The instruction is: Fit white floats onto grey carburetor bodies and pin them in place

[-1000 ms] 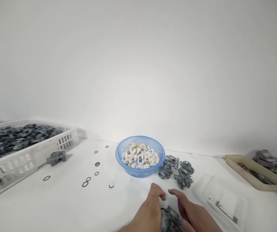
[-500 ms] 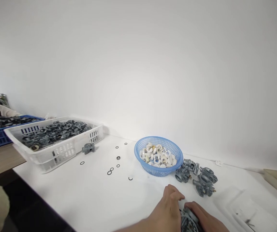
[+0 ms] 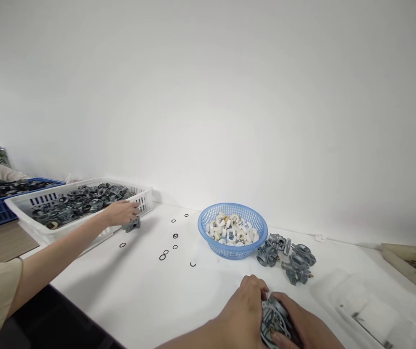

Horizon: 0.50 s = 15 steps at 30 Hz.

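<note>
One round-faced grey metal part (image 3: 273, 320) is held between the left hand (image 3: 246, 310) and the right hand (image 3: 302, 321), near the front of the white tabletop (image 3: 138, 303). The left fingers are bent around its side; its face is pressed by the right thumb. Many white rings (image 3: 231, 236) are held in a blue plastic basket (image 3: 229, 252). One loose grey part (image 3: 132, 225) is partly covered by another person's hand (image 3: 121, 213).

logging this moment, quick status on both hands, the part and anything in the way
Left hand and right hand gripping metal part. Co-worker's hand at left, by white crate.
</note>
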{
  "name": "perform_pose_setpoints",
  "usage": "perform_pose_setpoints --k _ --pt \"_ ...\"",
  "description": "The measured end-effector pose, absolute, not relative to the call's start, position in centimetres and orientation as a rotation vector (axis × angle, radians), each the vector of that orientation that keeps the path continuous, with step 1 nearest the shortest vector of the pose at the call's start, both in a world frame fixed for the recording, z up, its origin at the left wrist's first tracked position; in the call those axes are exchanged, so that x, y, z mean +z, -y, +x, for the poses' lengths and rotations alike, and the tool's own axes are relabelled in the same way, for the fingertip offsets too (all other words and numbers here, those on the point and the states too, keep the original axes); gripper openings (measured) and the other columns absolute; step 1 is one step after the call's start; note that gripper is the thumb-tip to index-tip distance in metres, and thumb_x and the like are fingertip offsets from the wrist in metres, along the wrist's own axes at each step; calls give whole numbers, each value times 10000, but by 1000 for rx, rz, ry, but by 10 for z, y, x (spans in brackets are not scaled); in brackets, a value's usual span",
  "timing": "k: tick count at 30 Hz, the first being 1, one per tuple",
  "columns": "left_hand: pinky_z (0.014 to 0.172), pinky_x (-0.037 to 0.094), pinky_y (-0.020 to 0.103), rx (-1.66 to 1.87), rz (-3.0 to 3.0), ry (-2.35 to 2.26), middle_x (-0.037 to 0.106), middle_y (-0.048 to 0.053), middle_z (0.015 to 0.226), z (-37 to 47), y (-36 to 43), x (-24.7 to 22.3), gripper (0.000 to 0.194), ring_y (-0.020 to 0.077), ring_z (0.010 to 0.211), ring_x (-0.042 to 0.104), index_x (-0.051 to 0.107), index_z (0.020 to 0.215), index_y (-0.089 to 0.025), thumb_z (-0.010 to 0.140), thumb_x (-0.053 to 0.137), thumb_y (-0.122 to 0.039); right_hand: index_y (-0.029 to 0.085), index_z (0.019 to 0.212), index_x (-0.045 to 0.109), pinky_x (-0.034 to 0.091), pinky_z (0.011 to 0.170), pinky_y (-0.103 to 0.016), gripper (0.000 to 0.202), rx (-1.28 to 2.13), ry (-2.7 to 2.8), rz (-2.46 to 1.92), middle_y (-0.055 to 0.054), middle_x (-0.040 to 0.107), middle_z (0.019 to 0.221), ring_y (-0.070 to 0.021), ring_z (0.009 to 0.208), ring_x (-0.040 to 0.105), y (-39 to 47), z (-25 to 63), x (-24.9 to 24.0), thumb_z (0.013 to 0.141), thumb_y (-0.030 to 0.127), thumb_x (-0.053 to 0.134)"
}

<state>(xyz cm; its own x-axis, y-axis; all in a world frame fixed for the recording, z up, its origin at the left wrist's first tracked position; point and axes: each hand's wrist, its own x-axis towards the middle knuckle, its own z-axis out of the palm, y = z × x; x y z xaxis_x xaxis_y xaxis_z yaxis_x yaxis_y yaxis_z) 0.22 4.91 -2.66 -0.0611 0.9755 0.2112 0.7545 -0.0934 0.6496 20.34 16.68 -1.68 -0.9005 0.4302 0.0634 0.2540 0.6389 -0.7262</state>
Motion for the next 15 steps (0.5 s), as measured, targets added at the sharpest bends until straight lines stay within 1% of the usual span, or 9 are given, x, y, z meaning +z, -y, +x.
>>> perform_pose_setpoints --k 2,4,8,10,13,15 --pt "968 586 515 887 1879 -1885 561 119 1229 6 -49 -22 842 326 1052 620 437 1218 -219 565 931 -415 288 1530 628 629 1018 -475 626 1125 2605 -540 -156 794 1386 -397 1215 784 -163 204 -7 1053 692 655" --pt "979 591 532 836 1890 -1905 589 122 1228 8 -52 -18 819 344 1065 634 443 1225 -225 585 918 -414 283 1510 636 626 1016 -479 601 1130 2582 -539 -154 799 1361 -399 1215 783 -162 204 -2 1060 680 656" --pt "985 596 579 728 1945 -1906 631 139 1246 8 -63 -11 782 405 1139 632 468 1186 -248 579 923 -435 277 1525 614 611 1056 -508 617 1129 2589 -497 -166 791 1365 -408 1241 777 -166 203 -3 1068 691 629" --pt "980 600 592 698 1956 -1896 643 144 1253 9 -67 -9 782 418 1151 630 481 1175 -250 570 935 -450 284 1540 598 604 1076 -522 618 1139 2599 -494 -167 783 1383 -408 1249 776 -167 204 -3 1078 694 605" --pt "966 608 572 697 1936 -1889 645 140 1270 8 -66 -8 811 401 1129 638 501 1215 -244 570 948 -450 298 1517 610 611 1068 -508 591 1180 2576 -523 -157 782 1391 -405 1247 774 -165 205 0 1072 687 626" --pt "967 609 543 710 1907 -1885 644 128 1286 7 -61 -9 823 376 1110 646 514 1255 -247 586 951 -444 303 1483 629 625 1021 -479 559 1205 2563 -546 -142 801 1341 -394 1197 787 -163 206 1 1064 672 654"
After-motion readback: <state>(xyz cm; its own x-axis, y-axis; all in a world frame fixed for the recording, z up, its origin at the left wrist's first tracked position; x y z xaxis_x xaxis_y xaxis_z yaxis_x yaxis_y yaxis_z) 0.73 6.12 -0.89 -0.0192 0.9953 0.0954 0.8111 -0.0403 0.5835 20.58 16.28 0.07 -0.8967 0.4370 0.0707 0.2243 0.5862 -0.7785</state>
